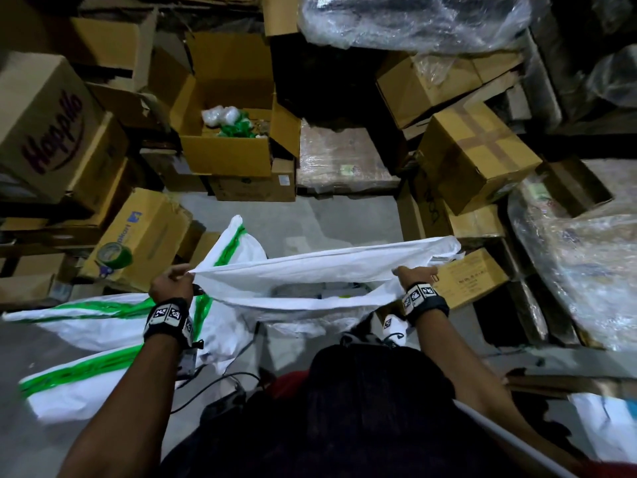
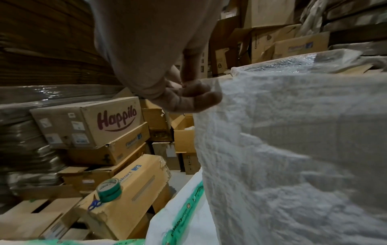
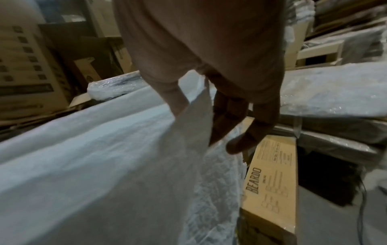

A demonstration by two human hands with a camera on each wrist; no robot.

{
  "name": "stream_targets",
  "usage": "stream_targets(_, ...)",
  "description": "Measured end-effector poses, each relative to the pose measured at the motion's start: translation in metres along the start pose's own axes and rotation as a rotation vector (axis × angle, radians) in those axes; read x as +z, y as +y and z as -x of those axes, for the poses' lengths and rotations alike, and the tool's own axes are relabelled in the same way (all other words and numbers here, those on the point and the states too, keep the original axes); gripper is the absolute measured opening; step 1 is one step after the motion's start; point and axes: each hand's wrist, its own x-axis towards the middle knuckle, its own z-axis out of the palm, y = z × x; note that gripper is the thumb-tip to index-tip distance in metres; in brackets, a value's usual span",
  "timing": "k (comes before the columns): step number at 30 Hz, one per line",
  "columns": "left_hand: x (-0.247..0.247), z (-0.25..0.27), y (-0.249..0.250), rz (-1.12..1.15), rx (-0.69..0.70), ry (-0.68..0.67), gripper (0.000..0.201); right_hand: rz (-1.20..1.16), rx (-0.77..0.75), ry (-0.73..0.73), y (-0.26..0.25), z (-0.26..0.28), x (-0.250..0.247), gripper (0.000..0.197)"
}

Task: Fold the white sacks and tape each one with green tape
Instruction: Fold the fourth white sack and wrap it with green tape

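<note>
A strip of bare grey floor [image 1: 344, 219] runs from the person's feet to the far stacks, hemmed on the left by cardboard boxes, on the right by a BEARDO box [image 3: 270, 182] and film-wrapped pallets [image 1: 586, 257], and at the far end by an open carton [image 1: 227, 132].

Stretched across that gap at about waist height is a white sack [image 1: 310, 270], held taut between both hands. The left hand [image 1: 172, 284] has its fingers [image 2: 194, 97] curled tight, pinching the sack's left corner. The right hand [image 1: 415, 272] clamps the right end between thumb and fingers [image 3: 228, 112], which lie long and only slightly bent along the cloth.

On the floor at near left lie taped sacks [image 1: 89, 322] banded with green tape, one reaching under the held sack. A green tape roll [image 2: 108, 190] sits on a Flipkart box [image 2: 130, 195] to the left, just beside blue-handled scissors [image 2: 94, 204].
</note>
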Motion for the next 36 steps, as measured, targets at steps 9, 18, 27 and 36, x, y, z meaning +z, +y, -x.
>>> stream_targets(9,-0.014,0.056,0.041,-0.462,0.044,-0.145,0.031,0.444,-0.445,0.106,0.002,0.015,-0.007,0.060)
stream_targets(18,-0.016,0.047,0.064,-0.269,-0.139,-0.050,0.038,0.484,-0.352,0.225,-0.002,-0.005,-0.052,0.034)
stream_targets(27,-0.010,0.051,0.041,-0.003,-0.162,-0.107,0.026,0.767,-0.628,0.189,-0.020,-0.012,-0.048,0.121)
stream_targets(36,-0.031,0.065,0.013,-0.032,-0.009,-0.112,0.016,1.163,-0.717,-0.022,-0.080,-0.026,-0.032,0.084)
